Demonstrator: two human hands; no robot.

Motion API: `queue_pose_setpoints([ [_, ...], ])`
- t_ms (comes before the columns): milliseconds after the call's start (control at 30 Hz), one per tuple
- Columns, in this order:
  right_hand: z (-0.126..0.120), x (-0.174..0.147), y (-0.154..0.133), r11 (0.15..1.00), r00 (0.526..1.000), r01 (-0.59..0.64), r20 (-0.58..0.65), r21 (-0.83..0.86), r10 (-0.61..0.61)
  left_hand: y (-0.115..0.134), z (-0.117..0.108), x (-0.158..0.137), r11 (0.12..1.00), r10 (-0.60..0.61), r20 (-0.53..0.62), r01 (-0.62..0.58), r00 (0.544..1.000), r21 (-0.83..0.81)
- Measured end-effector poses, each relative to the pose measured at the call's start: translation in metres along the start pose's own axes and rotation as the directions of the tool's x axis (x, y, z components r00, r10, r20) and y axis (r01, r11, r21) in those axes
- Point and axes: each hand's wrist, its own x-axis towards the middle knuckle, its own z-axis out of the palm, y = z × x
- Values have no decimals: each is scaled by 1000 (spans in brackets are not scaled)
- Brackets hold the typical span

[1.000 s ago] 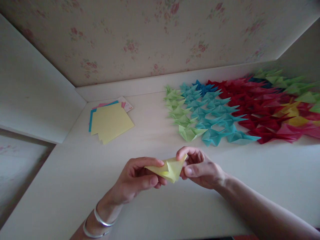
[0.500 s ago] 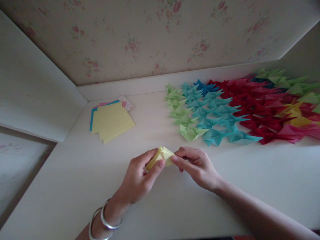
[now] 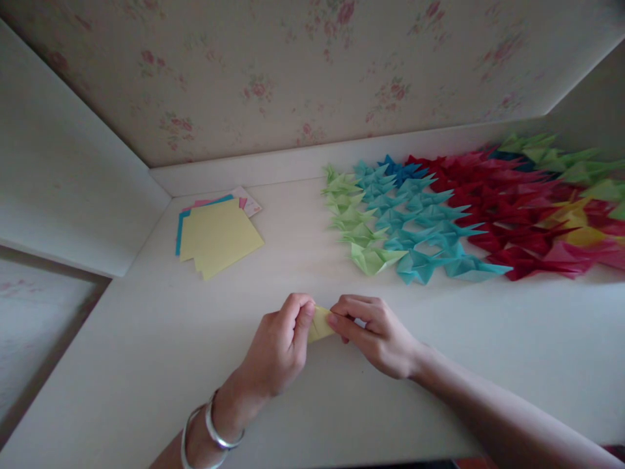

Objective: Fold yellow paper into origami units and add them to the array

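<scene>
A small folded piece of yellow paper point(image 3: 319, 325) is held between my two hands, just above the white desk. My left hand point(image 3: 279, 340) pinches its left end, thumb pressed against the curled index finger, and covers much of that side. On the right end, my right hand point(image 3: 375, 331) grips the paper between thumb and index finger. Only the middle of the paper shows, with a crease across it. Two silver bangles point(image 3: 215, 423) circle my left wrist.
Square paper sheets point(image 3: 222, 238), yellow on top of blue and pink, lie at the left. Across the back right stand rows of folded paper cranes: light green point(image 3: 374, 257), turquoise point(image 3: 424, 264), red point(image 3: 532, 260) and yellow point(image 3: 573, 218). A floral wall rises behind the white desk point(image 3: 176, 365).
My left hand has shifted its grip, its thumb moving up to pinch the paper's upper left. The paper has turned, and less of it shows. My right hand has moved slightly left.
</scene>
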Motion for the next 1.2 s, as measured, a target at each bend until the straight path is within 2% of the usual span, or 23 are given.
queue_pose_setpoints([
  [100,3,-1,1,996,998,-67,10,57,67,1,0,0,1000,9,11,-9,1000,15],
  [233,9,-1,0,954,975,-215,100,210,198,4,1,1,999,-26,44,28,999,-29],
  [433,13,0,-4,935,959,-284,64,212,277,2,5,1,991,-97,27,99,995,-95],
  [600,14,2,-2,855,941,-337,165,395,295,-1,6,3,974,-144,31,147,989,-170],
  [667,13,2,-1,851,934,-356,170,387,313,-1,6,4,971,-146,43,151,988,-184],
  [867,13,-1,-3,911,934,-352,144,214,327,0,7,5,984,-112,69,121,991,-130],
  [1000,15,0,0,891,927,-371,170,262,336,-2,7,4,997,-72,12,72,997,-30],
  [1200,17,1,4,872,916,-400,106,281,386,-4,8,5,996,-92,-72,92,993,0],
])
